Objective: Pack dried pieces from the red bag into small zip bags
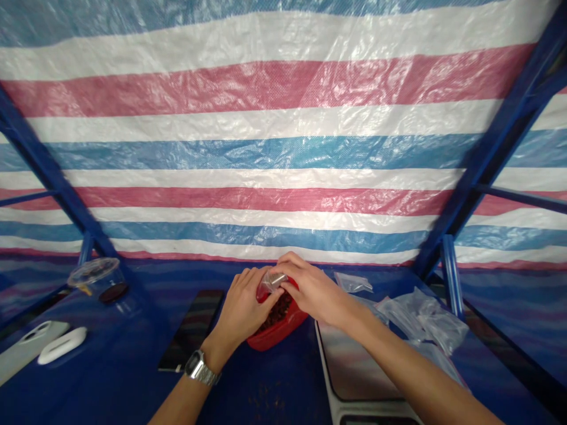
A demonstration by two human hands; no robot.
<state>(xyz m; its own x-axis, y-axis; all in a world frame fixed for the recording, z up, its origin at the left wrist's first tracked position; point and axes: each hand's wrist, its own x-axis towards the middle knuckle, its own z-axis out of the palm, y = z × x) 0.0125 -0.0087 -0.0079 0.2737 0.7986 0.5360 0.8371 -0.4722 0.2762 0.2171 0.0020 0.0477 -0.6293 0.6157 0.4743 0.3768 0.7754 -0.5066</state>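
Note:
Both hands meet over a red container [273, 337] on the blue table, which holds dark brown, crumbly bits. A small clear plastic bag [274, 281] is pinched between them above its far side. My left hand [243, 306], with a metal watch on the wrist, is closed with thumb and fingers on the bag's left side. From the right, my right hand [312, 290] grips the bag with curled fingers and thumb. Whether anything lies inside the bag is hard to make out. The hands cover part of the container.
Right of the container sits a scale [358, 366] with a metal plate, under my right forearm. Several clear bags [425, 319] lie beyond it. A black phone [192, 330], a clear cup [98, 278], a white case [62, 346] and a pale phone [31, 345] are left. Striped sheeting hangs behind.

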